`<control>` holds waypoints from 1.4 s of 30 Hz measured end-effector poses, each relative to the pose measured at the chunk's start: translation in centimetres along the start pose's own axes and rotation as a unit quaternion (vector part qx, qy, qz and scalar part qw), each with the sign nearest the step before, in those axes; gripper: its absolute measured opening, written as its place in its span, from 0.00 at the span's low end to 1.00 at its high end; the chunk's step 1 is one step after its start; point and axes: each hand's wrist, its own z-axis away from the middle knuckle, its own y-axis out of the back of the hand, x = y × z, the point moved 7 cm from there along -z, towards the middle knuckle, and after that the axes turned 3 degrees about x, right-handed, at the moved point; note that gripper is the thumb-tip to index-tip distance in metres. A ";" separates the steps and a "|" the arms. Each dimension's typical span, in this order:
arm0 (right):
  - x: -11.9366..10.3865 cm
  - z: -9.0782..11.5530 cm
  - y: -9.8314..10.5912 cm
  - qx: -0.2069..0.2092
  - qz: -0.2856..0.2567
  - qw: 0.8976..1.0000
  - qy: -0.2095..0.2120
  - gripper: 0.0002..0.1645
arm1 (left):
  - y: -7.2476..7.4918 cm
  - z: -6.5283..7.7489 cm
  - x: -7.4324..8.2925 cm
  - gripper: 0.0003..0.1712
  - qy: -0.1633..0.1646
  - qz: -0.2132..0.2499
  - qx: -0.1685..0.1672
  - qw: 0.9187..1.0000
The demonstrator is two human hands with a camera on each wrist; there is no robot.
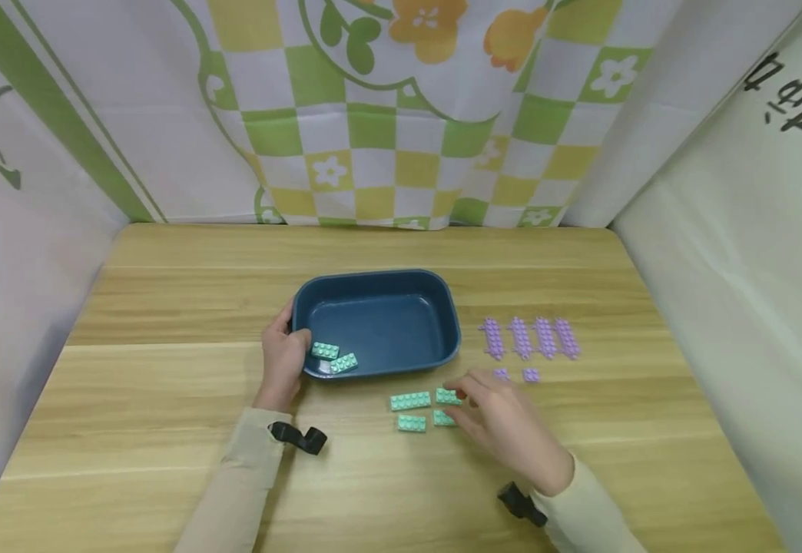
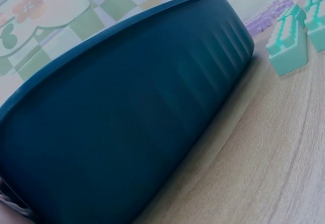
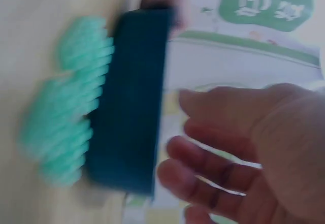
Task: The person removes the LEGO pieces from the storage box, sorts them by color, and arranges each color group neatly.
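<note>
A dark blue bin [image 1: 380, 369] stands on the table, and my left hand [image 1: 283, 359] grips its left end, thumb over the rim. Two green toy building bricks [image 1: 325, 351] lie inside at the bin's near left corner. In front of the bin are more green bricks, a longer one [image 1: 410, 401] and a shorter one [image 1: 411, 423] among them. My right hand [image 1: 501, 415] hovers at the right-hand green bricks [image 1: 445, 418], partly covering them. In the right wrist view its loosely bent fingers [image 3: 175, 176] hold nothing.
Several long purple pieces [image 1: 520, 338] stand in a row right of the bin, with two small purple bricks [image 1: 531, 375] just nearer. A checked, flowered curtain [image 1: 373, 138] hangs behind the wooden table [image 1: 166, 384], and white cloth [image 1: 719, 230] flanks its right side.
</note>
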 end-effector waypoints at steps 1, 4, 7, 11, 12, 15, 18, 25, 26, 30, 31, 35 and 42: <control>-0.7 -0.9 0.2 0.014 -0.022 1.000 0.011 0.17 | 0.1 0.0 0.2 0.46 0.000 -0.003 0.001 1.000; -2.5 -4.0 0.0 0.039 -0.066 0.996 0.035 0.13 | 0.3 -0.1 0.5 0.47 -0.001 -0.004 0.000 1.000; -3.7 -7.0 -1.4 0.031 -0.092 0.994 0.046 0.12 | 0.1 0.0 0.4 0.47 0.004 -0.003 -0.003 1.000; -3.5 -10.3 -4.3 -0.048 -0.102 0.994 0.010 0.16 | 0.0 0.3 0.1 0.47 0.008 0.000 0.001 1.000; -3.3 -10.9 -5.1 -0.077 -0.108 0.991 -0.003 0.18 | 0.0 0.3 0.1 0.48 0.008 -0.001 0.003 1.000; -2.4 -12.2 -7.4 -0.162 -0.124 0.979 -0.030 0.24 | 0.1 0.4 -0.2 0.48 0.007 0.002 0.004 1.000; -2.2 -12.9 -9.2 -0.216 -0.141 0.966 -0.034 0.27 | 0.2 0.5 -0.4 0.49 0.003 0.000 0.005 1.000; -2.7 -13.8 -11.1 -0.245 -0.146 0.958 -0.018 0.19 | 0.1 0.4 -0.2 0.48 -0.004 -0.003 0.002 1.000; -2.7 -13.9 -11.2 -0.247 -0.138 0.959 -0.021 0.18 | 0.1 0.3 -0.1 0.47 -0.003 -0.003 0.001 1.000; -2.4 -14.1 -11.3 -0.246 -0.103 0.963 -0.046 0.15 | 0.1 0.3 0.0 0.48 0.005 -0.002 0.004 1.000; -2.4 -14.1 -11.3 -0.246 -0.095 0.963 -0.052 0.14 | 0.1 0.3 0.0 0.48 0.006 -0.001 0.005 1.000; -2.1 -14.1 -11.4 -0.250 -0.079 0.962 -0.069 0.12 | 0.1 0.4 0.1 0.47 0.004 0.004 0.003 1.000; -1.5 -13.6 -9.4 -0.178 -0.086 0.979 -0.049 0.12 | 0.0 0.5 0.2 0.46 -0.012 0.006 0.006 1.000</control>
